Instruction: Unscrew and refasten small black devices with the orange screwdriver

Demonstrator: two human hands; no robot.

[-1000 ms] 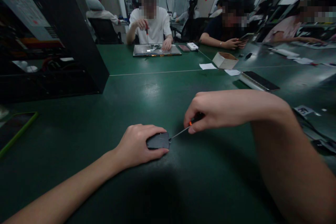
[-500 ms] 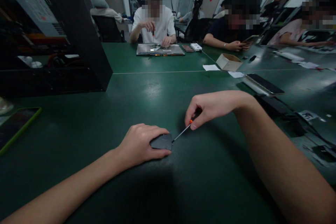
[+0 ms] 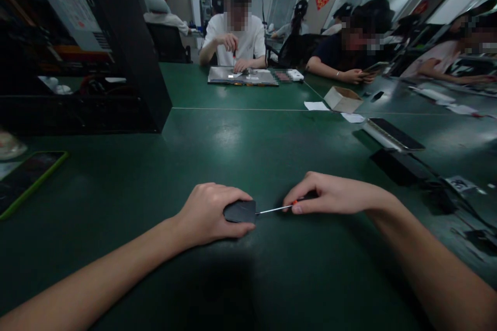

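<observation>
Table: dark green top (image 3: 221, 160), a pale seam crossing it from left to right, the work lying on its near half.
Black case: tall dark frame (image 3: 128, 41) standing at the left, cables and white items inside.
Person opposite: in a white shirt (image 3: 254, 36), one hand holding a red-handled tool upright above a flat panel (image 3: 264, 78), the other hand resting on that panel.
Open box: pale box (image 3: 341, 101) beyond the seam, right of centre, white paper just beside it.
Green-edged device: dark-faced slab (image 3: 33, 178) at the left edge, well apart from the hands.
Left hand: on the table (image 3: 209, 214), thumb on the near side and fingers on the far side, pinching a dark block between them; the palm covers the block's left end.
Right hand: raised a little to the right (image 3: 330, 194), thumb and fingers closed round a screwdriver's handle.
Dark block: flat piece (image 3: 240, 212) near the middle of the near table, long axis running left to right, its straight bare end facing right.
Screwdriver: thin bright shaft (image 3: 275, 210) pointing left, nearly in line with the block and climbing slightly toward the handle.
Shaft tip: at the block's right end; whether it is seated there, I cannot tell.
Collar: small orange-red band (image 3: 294, 203) by the right fingertips.
</observation>
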